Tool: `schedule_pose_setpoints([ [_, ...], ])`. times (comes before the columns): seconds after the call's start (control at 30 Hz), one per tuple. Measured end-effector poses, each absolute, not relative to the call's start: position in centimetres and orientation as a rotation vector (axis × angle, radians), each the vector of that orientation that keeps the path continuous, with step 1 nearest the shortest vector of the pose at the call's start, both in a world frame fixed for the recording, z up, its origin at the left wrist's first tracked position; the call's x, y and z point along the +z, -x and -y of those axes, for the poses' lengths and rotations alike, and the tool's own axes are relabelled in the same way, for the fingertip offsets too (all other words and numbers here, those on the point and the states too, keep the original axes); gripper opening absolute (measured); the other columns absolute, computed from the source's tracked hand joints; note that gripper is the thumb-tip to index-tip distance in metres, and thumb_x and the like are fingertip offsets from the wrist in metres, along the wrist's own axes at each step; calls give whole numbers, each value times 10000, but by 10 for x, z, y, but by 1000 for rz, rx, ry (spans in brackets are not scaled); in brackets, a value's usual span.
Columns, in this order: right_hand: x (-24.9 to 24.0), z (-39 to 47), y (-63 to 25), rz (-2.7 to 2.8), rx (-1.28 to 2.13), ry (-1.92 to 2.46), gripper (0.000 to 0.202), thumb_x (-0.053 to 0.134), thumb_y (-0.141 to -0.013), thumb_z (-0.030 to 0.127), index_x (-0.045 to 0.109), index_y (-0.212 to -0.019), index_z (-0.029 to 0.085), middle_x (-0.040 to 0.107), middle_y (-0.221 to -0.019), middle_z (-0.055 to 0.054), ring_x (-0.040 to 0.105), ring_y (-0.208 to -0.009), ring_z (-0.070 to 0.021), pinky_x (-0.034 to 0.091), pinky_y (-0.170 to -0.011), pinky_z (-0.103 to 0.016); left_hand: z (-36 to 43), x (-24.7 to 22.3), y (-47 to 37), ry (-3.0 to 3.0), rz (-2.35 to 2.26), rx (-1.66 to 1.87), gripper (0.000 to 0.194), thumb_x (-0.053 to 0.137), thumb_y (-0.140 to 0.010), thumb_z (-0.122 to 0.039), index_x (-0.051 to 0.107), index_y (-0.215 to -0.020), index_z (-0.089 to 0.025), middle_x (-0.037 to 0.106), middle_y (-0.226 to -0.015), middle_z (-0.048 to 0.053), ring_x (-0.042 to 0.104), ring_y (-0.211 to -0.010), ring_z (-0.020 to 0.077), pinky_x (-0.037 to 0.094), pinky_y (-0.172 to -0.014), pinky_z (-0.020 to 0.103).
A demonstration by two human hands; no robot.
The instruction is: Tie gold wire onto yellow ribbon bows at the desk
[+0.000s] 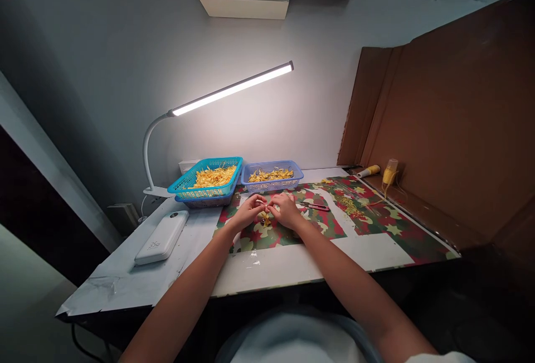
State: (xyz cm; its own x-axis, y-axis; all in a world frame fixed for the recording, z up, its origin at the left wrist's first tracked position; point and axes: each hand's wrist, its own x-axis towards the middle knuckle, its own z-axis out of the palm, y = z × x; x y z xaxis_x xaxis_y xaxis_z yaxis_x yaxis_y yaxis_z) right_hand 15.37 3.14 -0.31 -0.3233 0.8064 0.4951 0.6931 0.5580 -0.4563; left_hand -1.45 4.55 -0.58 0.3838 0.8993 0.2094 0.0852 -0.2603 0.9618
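Note:
Over the camouflage-patterned sheet, my left hand and my right hand meet at the fingertips. The fingers of both are pinched together; whatever they hold is too small to make out. Just below the fingertips lies a small yellow piece on the sheet. Behind my hands stands a purple basket with yellow strips in it. A turquoise basket full of paler yellow strips rests on another basket to the left. To the right of my right hand is a reddish cutter-like tool.
A white power bank lies at the left. The lit lamp arches above the baskets. Small yellow-green bits, a yellow-and-white tube and a yellow bottle are at the right, near a tall cardboard panel.

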Motion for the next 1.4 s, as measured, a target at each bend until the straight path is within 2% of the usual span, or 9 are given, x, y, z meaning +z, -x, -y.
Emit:
schedule_pose_setpoints([
  [0.2, -10, -38, -154, 2052, 133, 1243, 146, 528, -834, 212, 641, -746, 185, 671, -869, -31, 510, -891, -183, 266, -825, -349, -44, -4, 14, -1602, -993, 1031, 294, 669, -681, -331, 528, -878, -166, 683, -702, 21, 646, -688, 162, 451, -637, 260],
  [0.43, -11, -39, -156, 2085, 229, 1296, 147, 523, -809, 210, 625, -707, 185, 677, -853, -27, 510, -901, -185, 272, -796, -337, -43, -2, 17, -1431, -1146, 1096, 430, 781, -525, -347, 577, -854, -161, 718, -702, 56, 684, -742, 221, 473, -677, 292],
  [0.57, -11, -40, -156, 2077, 266, 1296, 148, 521, -803, 205, 625, -699, 189, 681, -854, -28, 508, -900, -187, 274, -796, -340, -44, -3, 17, -1409, -1194, 1123, 429, 800, -485, -320, 597, -823, -151, 722, -680, 65, 689, -740, 236, 479, -690, 306],
  [0.7, -9, -40, -159, 2009, 260, 1289, 130, 527, -807, 221, 629, -731, 199, 676, -881, -18, 507, -918, -189, 271, -825, -351, -43, -3, 16, -1396, -1232, 1148, 386, 790, -490, -308, 607, -790, -150, 725, -684, 70, 693, -754, 248, 482, -674, 305],
  [0.93, -7, -30, -158, 2060, 124, 1289, 154, 654, -738, 357, 669, -743, 204, 650, -934, -39, 485, -946, -218, 263, -850, -385, -43, -2, 16, -1395, -1239, 1130, 361, 779, -512, -298, 605, -790, -148, 725, -690, 62, 691, -713, 236, 473, -595, 283],
  [1.2, -5, -29, -164, 2157, 167, 1298, 136, 637, -810, 298, 698, -728, 209, 659, -937, -52, 476, -974, -222, 253, -856, -408, -47, -8, 16, -1435, -1226, 1137, 312, 761, -534, -281, 613, -774, -150, 718, -698, 62, 689, -712, 227, 495, -617, 289],
  [1.4, 1, -29, -173, 2076, 215, 1297, 148, 642, -810, 315, 688, -720, 206, 668, -923, -35, 485, -975, -214, 263, -843, -382, -44, -4, 15, -1757, -1285, 1094, 129, 661, -598, -247, 667, -693, -159, 702, -688, 43, 650, -652, 192, 478, -611, 276],
])
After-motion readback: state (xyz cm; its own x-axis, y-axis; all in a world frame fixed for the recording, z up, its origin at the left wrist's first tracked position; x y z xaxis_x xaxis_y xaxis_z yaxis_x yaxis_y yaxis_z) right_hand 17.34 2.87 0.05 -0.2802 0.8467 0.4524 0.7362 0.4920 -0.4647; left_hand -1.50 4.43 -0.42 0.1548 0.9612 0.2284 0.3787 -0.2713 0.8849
